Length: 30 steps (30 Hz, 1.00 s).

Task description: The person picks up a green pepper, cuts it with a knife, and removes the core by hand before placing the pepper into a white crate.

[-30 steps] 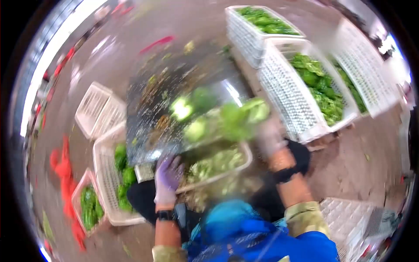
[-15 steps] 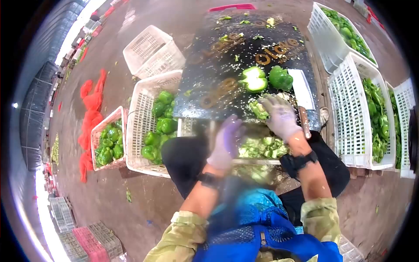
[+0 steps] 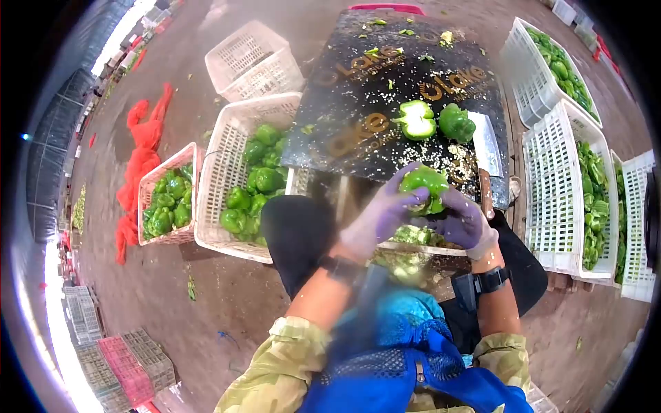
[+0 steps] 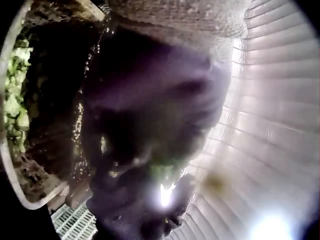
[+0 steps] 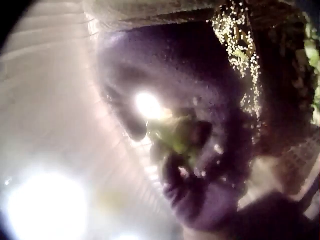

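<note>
A green pepper (image 3: 425,187) is gripped between both gloved hands over the near edge of the black board (image 3: 358,148). My left hand (image 3: 383,215) curls round its left side and my right hand (image 3: 465,219) its right side. On the board beyond lie a cut pepper with its pale inside up (image 3: 416,120), a whole-looking green pepper (image 3: 456,124) and a cleaver (image 3: 486,148) with a wooden handle. Green shows between the fingers of the right hand (image 5: 200,125) in the right wrist view; the left hand (image 4: 160,110) looks dark and blurred in the left wrist view.
Left of the board stand a crate of peppers (image 3: 219,175), a smaller crate (image 3: 196,206) and pale crates (image 3: 251,62). Tall white crates (image 3: 558,199) of green pieces stand at the right. A tub of pale cut pieces (image 3: 423,236) sits below the hands.
A pepper is now held up between both hands. Half a second ago, the left hand was blurred near the board's edge and the right hand was at green scraps on the board.
</note>
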Available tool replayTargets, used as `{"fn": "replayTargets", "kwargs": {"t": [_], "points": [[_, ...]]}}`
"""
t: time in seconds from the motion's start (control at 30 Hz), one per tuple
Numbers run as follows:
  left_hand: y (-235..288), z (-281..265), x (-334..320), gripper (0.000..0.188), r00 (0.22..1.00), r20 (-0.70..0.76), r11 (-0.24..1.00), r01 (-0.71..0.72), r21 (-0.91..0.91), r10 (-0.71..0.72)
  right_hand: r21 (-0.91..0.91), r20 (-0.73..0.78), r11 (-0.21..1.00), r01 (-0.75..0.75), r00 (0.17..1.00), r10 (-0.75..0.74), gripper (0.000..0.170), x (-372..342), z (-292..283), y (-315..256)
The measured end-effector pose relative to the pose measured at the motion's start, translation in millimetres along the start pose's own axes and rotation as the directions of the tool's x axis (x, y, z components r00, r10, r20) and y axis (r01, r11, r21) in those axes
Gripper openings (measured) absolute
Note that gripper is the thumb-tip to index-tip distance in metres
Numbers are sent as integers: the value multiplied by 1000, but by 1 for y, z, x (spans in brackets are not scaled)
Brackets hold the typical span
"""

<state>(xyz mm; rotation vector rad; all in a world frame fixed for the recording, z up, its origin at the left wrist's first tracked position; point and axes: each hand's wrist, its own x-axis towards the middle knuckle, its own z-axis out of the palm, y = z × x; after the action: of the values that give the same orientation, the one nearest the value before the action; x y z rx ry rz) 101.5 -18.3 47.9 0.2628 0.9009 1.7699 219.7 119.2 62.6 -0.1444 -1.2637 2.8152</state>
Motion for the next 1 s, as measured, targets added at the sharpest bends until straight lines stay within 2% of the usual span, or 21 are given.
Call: {"fn": "replayTargets", "kwargs": {"t": [0.03, 0.07, 0.1, 0.13, 0.17, 0.2, 0.27, 0.3, 0.33, 0.43, 0.47, 0.53, 0.57, 0.63, 0.67, 0.7, 0.73, 0.77, 0.87, 0.9, 1.0], "points": [[3, 3, -3, 56, 1000, 19, 995, 7, -97, -5, 151, -58, 982, -115, 990, 125, 55, -2, 7, -10], [6, 6, -6, 56, 999, 26, 999, 23, -35, -22, 304, -97, 927, -219, 961, 259, 61, -4, 12, -15], [11, 8, -9, 55, 999, 30, 999, 39, 26, -40, 22, -115, 990, -138, 983, 140, 57, -10, 14, -11], [14, 10, -11, 54, 998, 36, 995, 55, 88, -59, -265, -131, 963, -53, 991, 19, 54, -16, 16, -8], [14, 13, -15, 47, 997, 36, 995, 61, 79, -64, -372, -133, 927, -43, 991, -7, 52, -16, 19, -7], [15, 13, -15, 45, 997, 32, 996, 63, 66, -65, -394, -149, 919, -23, 988, -40, 49, -15, 20, -4], [13, 12, -17, 41, 997, 15, 996, 80, 36, -81, -276, -199, 961, -22, 979, -34, 45, -14, 20, 6], [13, 15, -20, 40, 996, -86, 994, 27, 107, -18, -212, -207, 977, -25, 978, -20, 44, -15, 19, 8], [14, 15, -21, 40, 999, -48, 994, 27, 105, -22, -115, -185, 990, -76, 981, 54, 39, -19, 19, 4], [14, 16, -27, 40, 997, 8, 996, 70, 60, -71, -282, -215, 959, -35, 976, -27, 45, -19, 35, 1], [11, 18, -27, 40, 998, -22, 995, 54, 85, -53, -213, -279, 976, -54, 960, -8, 42, -13, 34, 7], [6, 20, -26, 41, 997, -80, 991, 20, 134, -9, -297, -324, 955, 17, 939, -118, 34, -11, 32, 10], [0, 19, -21, 39, 997, -83, 1000, 5, 2, -4, -297, -379, 952, 71, 907, -186, 32, -7, 34, 15], [-14, 23, -18, 36, 986, -143, 994, -96, -45, 89, -305, -482, 936, 177, 819, -312, 28, 3, 40, 27], [-21, 26, -17, 35, 975, -177, 987, -146, -67, 132, -395, -508, 911, 122, 797, -327, 27, 6, 34, 33], [-29, 28, -12, 32, 944, -286, 983, -181, -28, 165, -477, -530, 877, 62, 775, -343, 27, 8, 26, 38], [-33, 26, -9, 32, 937, -298, 982, -187, 16, 183, -552, -549, 834, 0, 753, -363, 27, 10, 22, 41], [-34, 25, -8, 32, 930, -307, 980, -192, 60, 201, -664, -469, 742, 90, 722, -508, 27, 10, 27, 41], [-42, 27, -5, 32, 897, -346, 959, -232, 164, 276, -715, -513, 699, 14, 669, -538, 29, 15, 12, 54], [-48, 23, 0, 32, 884, -366, 954, -241, 178, 291, -754, -527, 653, -73, 660, -535, 30, 14, 13, 53], [-59, 23, 8, 31, 812, -418, 908, -312, 278, 407, -845, -495, 507, -168, 601, -627, 34, 19, 14, 57]]}}
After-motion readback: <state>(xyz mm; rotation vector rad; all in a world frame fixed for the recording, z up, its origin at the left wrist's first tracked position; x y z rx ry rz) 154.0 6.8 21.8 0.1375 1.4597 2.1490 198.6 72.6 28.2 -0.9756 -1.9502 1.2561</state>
